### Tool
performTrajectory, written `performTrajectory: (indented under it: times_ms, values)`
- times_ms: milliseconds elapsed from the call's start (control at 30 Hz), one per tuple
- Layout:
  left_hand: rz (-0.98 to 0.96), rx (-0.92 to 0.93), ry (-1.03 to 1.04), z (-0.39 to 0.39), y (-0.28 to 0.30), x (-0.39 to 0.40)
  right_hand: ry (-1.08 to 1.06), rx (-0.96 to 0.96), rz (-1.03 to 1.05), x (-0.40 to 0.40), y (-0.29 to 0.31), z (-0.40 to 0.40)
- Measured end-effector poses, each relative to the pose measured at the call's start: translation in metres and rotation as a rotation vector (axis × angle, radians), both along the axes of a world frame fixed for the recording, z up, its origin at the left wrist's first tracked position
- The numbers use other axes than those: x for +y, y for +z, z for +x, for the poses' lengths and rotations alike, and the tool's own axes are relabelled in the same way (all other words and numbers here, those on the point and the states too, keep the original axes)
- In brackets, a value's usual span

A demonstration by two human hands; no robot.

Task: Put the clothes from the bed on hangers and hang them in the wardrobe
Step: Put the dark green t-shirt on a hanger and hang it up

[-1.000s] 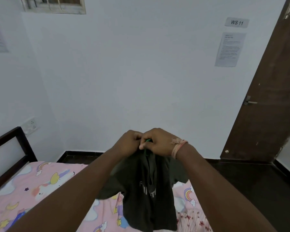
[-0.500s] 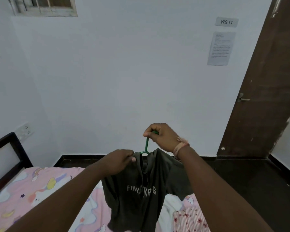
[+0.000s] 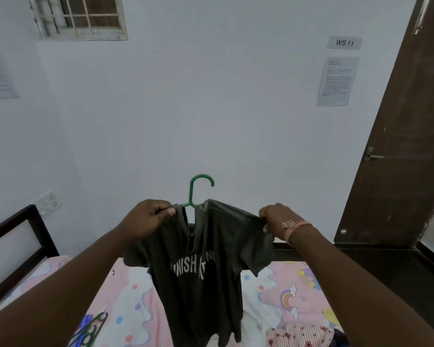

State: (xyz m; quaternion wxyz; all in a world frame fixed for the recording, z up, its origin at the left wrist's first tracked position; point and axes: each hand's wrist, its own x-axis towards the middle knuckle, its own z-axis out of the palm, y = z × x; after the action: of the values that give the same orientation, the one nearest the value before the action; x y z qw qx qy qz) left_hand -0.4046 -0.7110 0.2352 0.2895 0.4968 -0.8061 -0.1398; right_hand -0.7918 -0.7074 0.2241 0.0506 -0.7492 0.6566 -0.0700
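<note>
A dark grey T-shirt [image 3: 206,279] with white lettering hangs in the air above the bed [image 3: 125,309]. A green hanger [image 3: 195,189] sits inside its neck, and only the hook shows above the collar. My left hand [image 3: 145,220] pinches the shirt's left shoulder beside the collar. My right hand [image 3: 277,219] grips the right shoulder and sleeve, pulled out to the side. The wardrobe is not in view.
Several green and blue hangers [image 3: 90,326] lie on the pink cartoon bedsheet at lower left. A striped floral garment [image 3: 298,335] lies on the bed at lower right. A dark headboard [image 3: 15,236] stands left, a brown door [image 3: 398,151] right.
My right hand let go of the hanger hook and moved right to the shirt's shoulder. The shirt is now spread wider across the hanger, and the hook stands free.
</note>
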Motion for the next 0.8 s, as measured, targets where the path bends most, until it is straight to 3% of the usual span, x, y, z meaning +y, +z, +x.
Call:
performTrajectory:
  times_ms: [100,200,333,400,467,533,667,733,800]
  values:
    - [-0.032,-0.054,0.051,0.014,0.007,-0.002,-0.064,0.016,-0.084,-0.004,-0.004,-0.025]
    - [-0.073,-0.144,0.119,0.016,0.009,0.000,-0.198,-0.120,-0.128,-0.007,-0.007,-0.039]
    - [-0.166,-0.323,0.250,0.027,0.014,0.003,-0.471,-0.785,-0.396,-0.007,0.007,-0.059]
    - [-0.181,-0.275,0.265,0.038,0.013,0.003,-0.362,-0.936,-0.304,-0.003,0.015,-0.061]
    - [-0.191,-0.191,0.228,0.037,0.009,0.004,-0.266,-0.860,-0.218,0.000,0.020,-0.049]
    - [-0.197,-0.078,0.195,0.028,0.006,0.003,-0.338,-0.745,-0.225,-0.006,0.014,-0.040]
    - [-0.179,-0.004,0.140,0.018,0.003,-0.002,-0.367,-0.311,-0.080,-0.009,0.000,-0.029]
    - [-0.170,-0.017,0.119,0.014,0.003,-0.004,-0.290,-0.347,-0.114,-0.010,0.007,-0.017]
    - [-0.144,-0.038,0.104,0.005,0.004,-0.006,-0.099,-0.522,-0.178,-0.011,0.030,0.008]
